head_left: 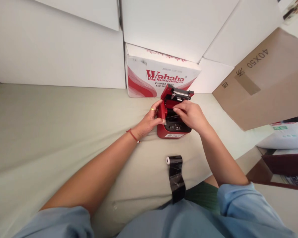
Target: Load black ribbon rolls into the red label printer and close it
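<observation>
A red and black label printer (174,132) stands on the pale green cloth with its lid (180,94) raised. My left hand (150,120) holds the printer's left side, the thumb on its front edge and the fingers behind. Over the open compartment, the fingertips of my right hand (190,114) are pinched together. What they hold, if anything, is hidden; dark, glossy film shows just beside them. Nearer my body, a roll of black ribbon (175,161) with a white core lies partly unwound, its loose strip trailing to my lap.
Behind the printer stands a white and red Wahaha carton (139,77), against large white boxes (64,56). A brown cardboard box (270,82) leans at the right. Beyond the cloth's right side are a white plastic bag (285,135) and a dark red shelf (283,167).
</observation>
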A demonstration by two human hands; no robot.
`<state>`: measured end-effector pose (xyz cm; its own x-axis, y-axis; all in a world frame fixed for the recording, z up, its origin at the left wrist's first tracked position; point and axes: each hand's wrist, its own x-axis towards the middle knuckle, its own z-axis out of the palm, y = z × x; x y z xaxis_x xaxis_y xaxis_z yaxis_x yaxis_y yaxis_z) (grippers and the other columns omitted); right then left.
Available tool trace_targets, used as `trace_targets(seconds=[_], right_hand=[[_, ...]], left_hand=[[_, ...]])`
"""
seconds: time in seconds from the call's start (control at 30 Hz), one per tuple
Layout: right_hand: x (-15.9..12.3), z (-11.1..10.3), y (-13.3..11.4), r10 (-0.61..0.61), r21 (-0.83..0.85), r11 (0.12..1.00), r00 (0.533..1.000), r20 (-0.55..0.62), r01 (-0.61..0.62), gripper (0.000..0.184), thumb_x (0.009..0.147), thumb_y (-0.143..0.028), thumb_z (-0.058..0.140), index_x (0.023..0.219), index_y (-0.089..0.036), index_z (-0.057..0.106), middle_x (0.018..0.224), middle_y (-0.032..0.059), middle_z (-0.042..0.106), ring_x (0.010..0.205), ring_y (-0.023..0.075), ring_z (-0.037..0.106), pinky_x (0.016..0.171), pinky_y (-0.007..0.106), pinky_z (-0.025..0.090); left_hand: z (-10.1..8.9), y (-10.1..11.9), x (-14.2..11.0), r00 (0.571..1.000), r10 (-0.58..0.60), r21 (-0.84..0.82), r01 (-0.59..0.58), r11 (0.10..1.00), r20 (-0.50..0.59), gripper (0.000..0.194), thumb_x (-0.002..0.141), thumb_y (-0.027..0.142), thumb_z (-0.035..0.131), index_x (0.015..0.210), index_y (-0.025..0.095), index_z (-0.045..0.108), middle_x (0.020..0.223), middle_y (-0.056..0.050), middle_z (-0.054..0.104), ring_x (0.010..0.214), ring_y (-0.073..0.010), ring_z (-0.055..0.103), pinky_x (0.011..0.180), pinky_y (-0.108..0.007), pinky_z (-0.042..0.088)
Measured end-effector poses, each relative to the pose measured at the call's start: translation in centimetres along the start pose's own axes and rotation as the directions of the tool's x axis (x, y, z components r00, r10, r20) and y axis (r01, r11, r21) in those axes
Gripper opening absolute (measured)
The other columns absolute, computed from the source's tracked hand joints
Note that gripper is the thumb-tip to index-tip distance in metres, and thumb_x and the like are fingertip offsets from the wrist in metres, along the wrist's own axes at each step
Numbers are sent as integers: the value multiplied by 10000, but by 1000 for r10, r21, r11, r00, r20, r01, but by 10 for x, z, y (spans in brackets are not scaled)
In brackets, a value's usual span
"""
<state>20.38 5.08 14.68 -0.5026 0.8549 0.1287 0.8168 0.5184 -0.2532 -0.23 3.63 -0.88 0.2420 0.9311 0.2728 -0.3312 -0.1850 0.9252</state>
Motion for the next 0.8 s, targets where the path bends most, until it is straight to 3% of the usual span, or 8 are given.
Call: trace_targets(seconds=[0.1,0.2,0.37,0.5,0.7,0.8], right_hand=[[-33,0,5,-232,196,951,971,-60,239,293,1140,-416,662,1240,-274,898,1325,95,873,1270,293,786,1149,484,605],[-58,8,13,-310,176,930,946,-95,322,275,1133,-406,700,1290,-272,882,1300,100,887,1299,304,766,1154,520,613],[-77,23,23,-246,50,963,941,-232,264,298,1167,-279,595,1234,-265,884,1229,95,901,1194,282,772,1074,490,636],[-87,28,14,-209,-32,977,932,-297,209,297,1168,-258,588,1211,-299,879,1232,71,903,1219,282,766,1090,486,577],[-102,36,-9,-193,-109,980,941,-278,169,310,1178,-228,575,1241,-307,868,1259,57,904,1064,254,755,914,441,518],[-106,42,-16,-166,-88,985,943,-287,147,325,1169,-215,570,1263,-298,869,1289,73,897,1079,265,755,962,459,558]], left_hand=[[-1,2,-1,1000,-9,7,9,1000,-6,1088,814,388,848,1770,318,333,1889,-110,392,1746,-401,398,1455,-632,337],[-2,1,-1,1000,0,10,0,1000,-9,1100,815,430,869,1767,319,331,1884,-118,399,1735,-409,414,1448,-629,347],[-3,-1,0,1000,-14,1,14,1000,0,1104,804,439,870,1763,332,333,1857,-108,444,1722,-406,432,1434,-615,373],[-3,-1,-1,1000,-1,10,1,1000,-11,1081,795,445,865,1749,344,367,1852,-99,455,1721,-405,434,1426,-607,392],[-2,1,-3,1000,11,17,-11,1000,-11,1080,816,471,878,1754,345,358,1870,-102,428,1736,-405,408,1423,-595,396],[-1,4,-6,999,31,59,-30,998,-15,1038,846,488,857,1751,349,369,1870,-95,421,1737,-409,398,1425,-602,393]])
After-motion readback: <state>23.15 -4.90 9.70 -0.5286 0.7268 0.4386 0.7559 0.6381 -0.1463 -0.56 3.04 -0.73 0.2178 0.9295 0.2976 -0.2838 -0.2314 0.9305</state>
